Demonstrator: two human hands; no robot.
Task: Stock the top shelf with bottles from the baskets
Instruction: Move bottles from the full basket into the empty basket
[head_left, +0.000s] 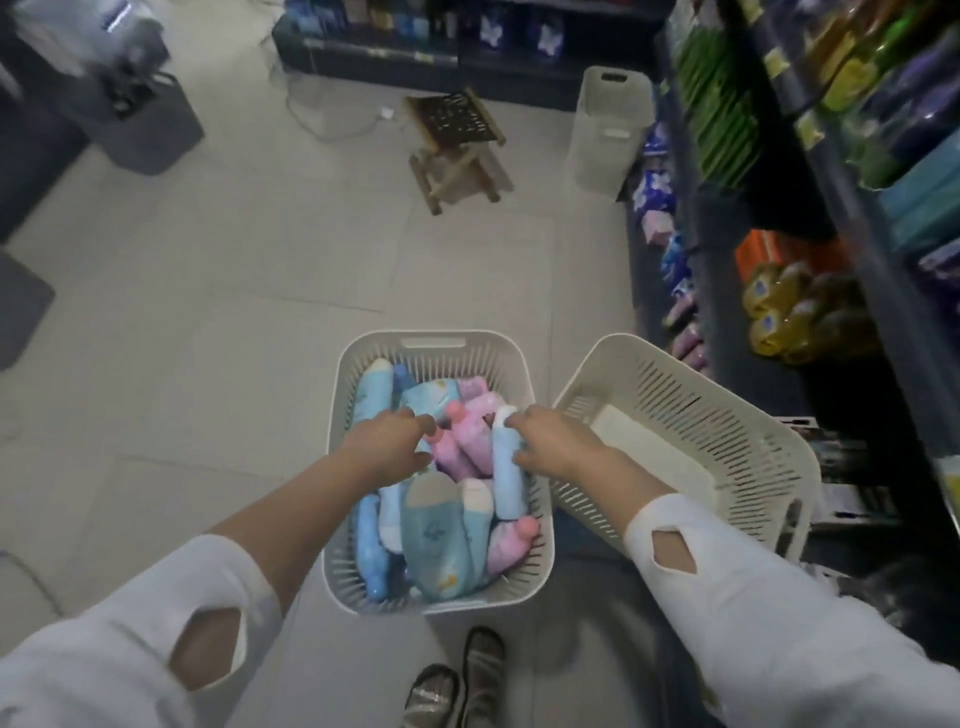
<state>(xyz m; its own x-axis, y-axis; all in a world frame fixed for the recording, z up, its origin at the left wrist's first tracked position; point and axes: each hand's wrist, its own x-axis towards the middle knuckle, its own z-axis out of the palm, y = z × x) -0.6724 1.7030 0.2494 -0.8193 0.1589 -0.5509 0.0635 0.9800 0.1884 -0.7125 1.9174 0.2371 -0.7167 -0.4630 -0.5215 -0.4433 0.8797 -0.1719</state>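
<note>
Tiled floor (208, 364) holds the full basket (452, 358), where we are at pickup: our right hand (553, 441) clamps a pale blue bottle (508, 483), whether our left hand (387, 441) holds anything we cannot tell; next, lift clear toward the shelving (831, 208).

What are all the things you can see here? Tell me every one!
Full basket: one, cream, on the floor in the middle.
Bottles: too jumbled to count, blue and pink, lying in the full basket.
Empty basket: one, cream, tilted, right of the full one.
Tall basket: one, cream, upright by the far shelves.
Stool: one, wooden, beyond the baskets.
Grey bin: one, far left.
Shelves: dark, along the right, holding green and yellow goods.
Shoes: two, greyish, bottom centre.
Left hand: over a pink bottle; grip unclear.
Right hand: curled round a pale blue bottle.
</note>
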